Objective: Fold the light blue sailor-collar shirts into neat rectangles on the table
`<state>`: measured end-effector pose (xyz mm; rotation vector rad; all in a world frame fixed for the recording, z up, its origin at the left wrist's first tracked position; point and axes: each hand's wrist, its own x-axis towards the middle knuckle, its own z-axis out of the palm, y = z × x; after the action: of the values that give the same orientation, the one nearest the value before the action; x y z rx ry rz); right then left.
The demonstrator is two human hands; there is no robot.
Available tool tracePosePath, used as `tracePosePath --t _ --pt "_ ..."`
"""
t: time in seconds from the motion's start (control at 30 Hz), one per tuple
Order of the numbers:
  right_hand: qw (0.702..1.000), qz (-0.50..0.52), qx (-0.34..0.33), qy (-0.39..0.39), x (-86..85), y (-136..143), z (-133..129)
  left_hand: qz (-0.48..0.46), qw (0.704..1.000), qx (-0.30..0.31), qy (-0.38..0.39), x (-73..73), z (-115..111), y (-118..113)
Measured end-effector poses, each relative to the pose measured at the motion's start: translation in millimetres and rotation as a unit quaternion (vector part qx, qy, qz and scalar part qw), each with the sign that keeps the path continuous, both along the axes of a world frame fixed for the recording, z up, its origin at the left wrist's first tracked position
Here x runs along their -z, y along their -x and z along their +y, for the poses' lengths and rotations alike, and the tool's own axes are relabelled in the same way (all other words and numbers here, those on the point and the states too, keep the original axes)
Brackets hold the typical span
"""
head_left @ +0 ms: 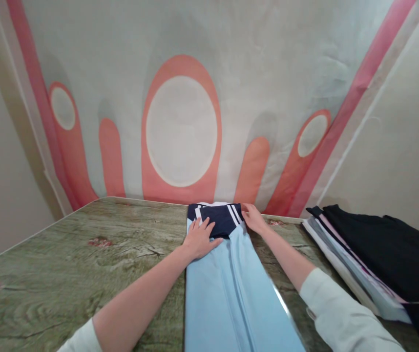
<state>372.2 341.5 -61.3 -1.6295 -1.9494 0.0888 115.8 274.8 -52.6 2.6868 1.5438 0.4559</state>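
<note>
A light blue garment with a navy top part and white stripes lies on the table in a long narrow strip, its side edges folded inward. Its far end reaches the table's back edge, while the near end runs out of view at the bottom. My left hand rests flat on it where navy meets blue, fingers spread. At the far right corner of the navy part is my right hand, with bent fingers closed on the fabric's edge. Its fingertips are partly hidden.
A stack of folded clothes, black on top with grey, white and pink layers below, lies at the right. The wood-grain table ends at a wall covering with pink and orange shapes.
</note>
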Motion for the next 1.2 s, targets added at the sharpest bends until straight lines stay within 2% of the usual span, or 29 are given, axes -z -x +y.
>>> tracePosePath --t 0.1,0.17,0.27,0.37,0.5,0.7,0.77,0.83,0.9,0.97,1.2 --pt "0.994 -0.064 -0.092 0.017 7.1 18 -32 0.003 1.0 -0.001 -0.007 1.2 1 0" --pt "0.986 -0.112 -0.108 0.054 10.5 23 -47 0.005 1.0 -0.003 -0.009 1.5 1 0" --pt "0.986 -0.138 -0.026 0.092 9.6 17 -58 0.009 1.0 -0.016 -0.005 1.3 1 0" --pt "0.986 -0.128 0.04 0.094 4.8 7 -63 0.012 1.0 -0.029 0.0 1.4 3 1" --pt "0.989 -0.113 0.057 0.074 -2.1 5 -75 0.013 0.998 -0.06 0.012 2.2 9 7" --pt "0.992 -0.098 0.049 0.064 -11.1 22 -100 0.018 0.996 -0.084 0.012 -2.1 8 13" --pt "0.991 -0.102 0.058 0.065 -13.8 26 -104 0.017 0.998 -0.063 -0.02 -6.7 4 12" --pt "0.99 -0.108 0.071 0.064 -15.7 29 -105 0.016 0.999 0.0 -0.05 -11.4 1 11" --pt "0.988 -0.111 0.084 0.063 -16.6 32 -104 0.015 0.996 0.074 -0.053 -14.0 0 10" --pt "0.987 -0.113 0.099 0.062 -16.7 34 -103 0.014 0.993 0.113 -0.031 -13.4 2 9" --pt "0.982 -0.119 0.132 0.067 -17.5 40 -101 0.022 0.994 0.111 0.002 -5.2 10 8"
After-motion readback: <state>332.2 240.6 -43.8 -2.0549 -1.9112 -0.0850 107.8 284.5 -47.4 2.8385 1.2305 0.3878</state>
